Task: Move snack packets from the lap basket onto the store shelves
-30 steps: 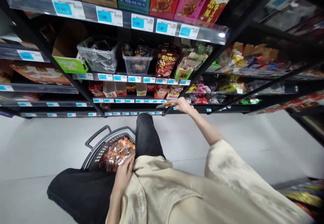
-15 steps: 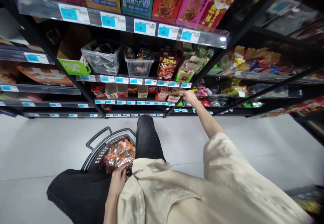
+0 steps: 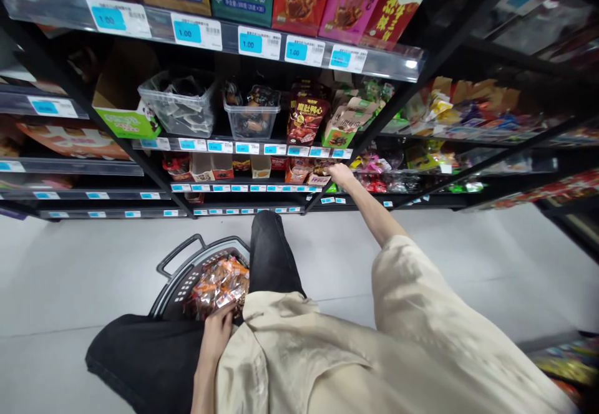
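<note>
My right hand [image 3: 340, 175] reaches to a low shelf, at the right end of a small open snack box [image 3: 319, 180] with a pale front. Its fingers are bent together at the box's edge; what they grip is too small to make out. My left hand [image 3: 219, 325] hangs by my lap at the near side of a grey shopping basket [image 3: 185, 277]. Its fingers curl down against shiny orange-and-brown snack packets [image 3: 222, 282] in the basket. The fingertips there are partly hidden. The basket stands on the floor between my knees.
Above the right hand stand a green-fronted carton [image 3: 344, 130], a dark red snack pouch [image 3: 306, 118] and a clear plastic tub [image 3: 253, 115]. A shelf edge with price labels [image 3: 259, 43] juts out higher up. A black upright post [image 3: 388, 111] divides the shelves.
The view has shifted slightly, so the upper shelf appears a little higher and further left. My right hand stays at the same snack box, its fingers more bunched. My left hand has hardly moved.
</note>
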`<state>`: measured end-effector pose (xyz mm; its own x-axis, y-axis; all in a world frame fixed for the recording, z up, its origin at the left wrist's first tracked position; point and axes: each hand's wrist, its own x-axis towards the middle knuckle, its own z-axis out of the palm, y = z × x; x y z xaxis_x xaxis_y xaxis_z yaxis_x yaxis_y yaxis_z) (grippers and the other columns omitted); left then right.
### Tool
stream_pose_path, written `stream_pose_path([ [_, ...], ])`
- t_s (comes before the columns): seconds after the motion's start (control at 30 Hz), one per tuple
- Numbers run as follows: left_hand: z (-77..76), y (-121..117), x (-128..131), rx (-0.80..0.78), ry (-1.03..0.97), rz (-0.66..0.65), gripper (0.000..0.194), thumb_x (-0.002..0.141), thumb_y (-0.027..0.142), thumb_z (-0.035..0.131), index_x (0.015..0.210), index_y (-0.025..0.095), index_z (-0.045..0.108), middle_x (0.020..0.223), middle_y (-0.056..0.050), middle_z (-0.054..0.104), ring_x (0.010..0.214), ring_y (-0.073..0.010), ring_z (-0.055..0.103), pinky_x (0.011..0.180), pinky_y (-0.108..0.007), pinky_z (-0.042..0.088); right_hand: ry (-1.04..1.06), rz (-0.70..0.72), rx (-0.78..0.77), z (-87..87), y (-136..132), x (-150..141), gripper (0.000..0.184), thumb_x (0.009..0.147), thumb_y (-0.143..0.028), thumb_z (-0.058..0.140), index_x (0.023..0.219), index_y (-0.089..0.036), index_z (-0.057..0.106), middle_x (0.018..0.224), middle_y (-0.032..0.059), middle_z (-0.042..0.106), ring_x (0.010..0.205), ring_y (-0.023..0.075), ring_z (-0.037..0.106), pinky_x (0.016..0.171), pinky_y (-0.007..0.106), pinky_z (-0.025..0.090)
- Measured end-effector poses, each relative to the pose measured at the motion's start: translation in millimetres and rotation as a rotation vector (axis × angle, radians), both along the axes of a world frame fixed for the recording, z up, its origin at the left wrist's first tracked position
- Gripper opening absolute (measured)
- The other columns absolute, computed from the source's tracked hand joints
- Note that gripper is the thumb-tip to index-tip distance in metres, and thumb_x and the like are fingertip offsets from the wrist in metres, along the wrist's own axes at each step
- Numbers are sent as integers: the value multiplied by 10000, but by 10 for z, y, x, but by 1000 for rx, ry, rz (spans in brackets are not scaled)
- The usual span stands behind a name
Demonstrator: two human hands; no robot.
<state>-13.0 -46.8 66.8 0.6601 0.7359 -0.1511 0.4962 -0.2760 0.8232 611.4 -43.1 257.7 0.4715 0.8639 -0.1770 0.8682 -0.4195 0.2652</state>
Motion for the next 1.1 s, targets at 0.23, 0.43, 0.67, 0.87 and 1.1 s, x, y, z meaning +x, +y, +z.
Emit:
stream_pose_path([
  [0.23,46,-2,12,6,12,4,397,876,328,461,1022,169,795,1080,-108,779,1058,-283,732,976,-422,572,30,-13,-12,1,227,103,358,905,-97,499,1181,-112,725,1135,219,715,1087,272,661,978,338,456],
  [0.43,137,-4,25,3,17,34,414,879,335,458,1074,160,779,1074,-114,780,1025,-284,741,947,-410,585,73,-85,131,-116,254,228,440,898,-110,496,1306,-130,659,1251,190,686,1141,269,636,1005,324,448],
  [0.67,104,8,25,-7,15,41,407,867,340,465,1051,171,787,1062,-106,784,1017,-279,743,925,-390,592,109,-212,213,-344,266,277,403,916,-196,546,1284,-76,657,1231,217,679,1118,264,628,998,303,456],
  [0.87,55,4,25,-12,22,42,398,887,339,475,1082,170,777,1085,-108,779,1037,-273,737,919,-363,591,136,-273,219,-503,327,194,351,912,-171,582,1238,-104,693,1165,200,709,1033,223,650,942,274,455],
  [1.1,139,25,34,-11,59,89,407,912,371,461,1084,156,761,1044,-116,785,975,-274,747,920,-396,582,160,-261,255,-411,256,151,306,950,-194,549,1173,-39,690,1094,229,711,936,183,611,846,264,433],
])
